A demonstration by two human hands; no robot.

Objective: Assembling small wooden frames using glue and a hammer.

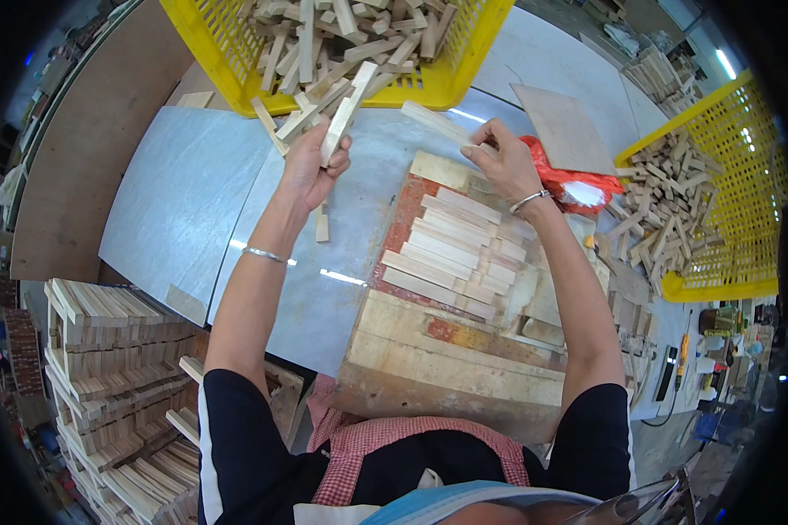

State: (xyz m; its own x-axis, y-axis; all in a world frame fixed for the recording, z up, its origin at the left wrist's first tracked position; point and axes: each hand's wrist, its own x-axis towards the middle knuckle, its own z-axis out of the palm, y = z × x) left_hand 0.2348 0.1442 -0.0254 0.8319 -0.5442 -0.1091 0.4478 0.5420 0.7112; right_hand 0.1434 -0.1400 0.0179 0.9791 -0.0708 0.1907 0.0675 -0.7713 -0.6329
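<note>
The fingers of the left hand (311,166) were closed around a few wooden strips (345,118); these overlapped the pile behind, so their number could not be told. The right hand (505,162) had its thumb and forefinger pinched narrow on one end of a single wooden strip (433,122), slightly blurred; its other fingers curled partly out of sight. Both wrists wore a bracelet (530,201).

Below the right hand, more strips (446,245) lay side by side on a worn wooden board (446,354) with red patches, its right side partly covered by the right forearm (578,289). Farther out, a yellow crate (208,57) heaped with wood pieces was cut off at the top. Right of it, a flat panel (565,131) hid part of a red plastic bag (543,162), near a second yellow crate (749,201). Stacked wooden frames (123,350) stood at lower left. Print on the clutter (722,324) at the far right was too small to make out.
</note>
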